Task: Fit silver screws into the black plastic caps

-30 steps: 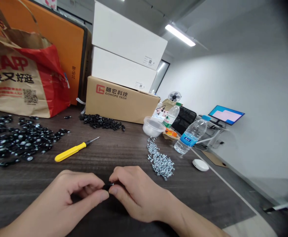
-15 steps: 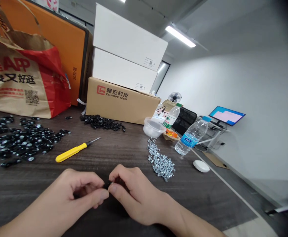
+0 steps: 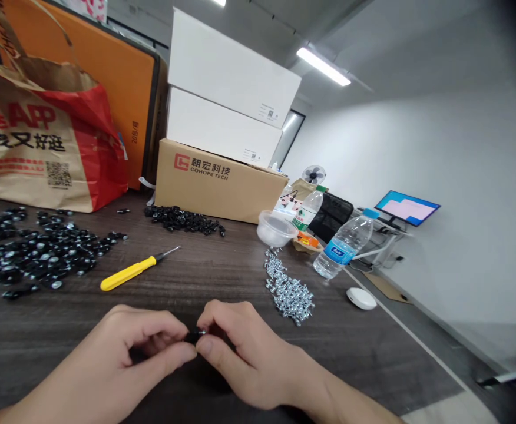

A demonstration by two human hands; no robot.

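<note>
Low in the middle of the view, a small black plastic part (image 3: 192, 336) is pinched between the thumb and fingers of my left hand (image 3: 138, 347). At the part's right end a silver glint shows, seemingly a screw (image 3: 202, 332). My right hand (image 3: 251, 356) closes its thumb and forefinger on that end, and its fingertips hide most of the screw. Beyond my hands lies a yellow-handled screwdriver (image 3: 129, 275), its tip pointing right and away. To the right is a pile of silver screws (image 3: 292, 297).
Black parts with silver screw heads (image 3: 41, 253) are heaped at left. Darker black parts (image 3: 182, 219) lie before a cardboard box (image 3: 218, 188) under white boxes. A plastic tub (image 3: 276, 229), a water bottle (image 3: 344, 244) and a white round device (image 3: 361, 298) stand at right. A paper bag (image 3: 50, 141) is back left.
My right fingertips have shifted slightly down and right, so more of the black part and the silver glint shows. The left hand has barely moved.
</note>
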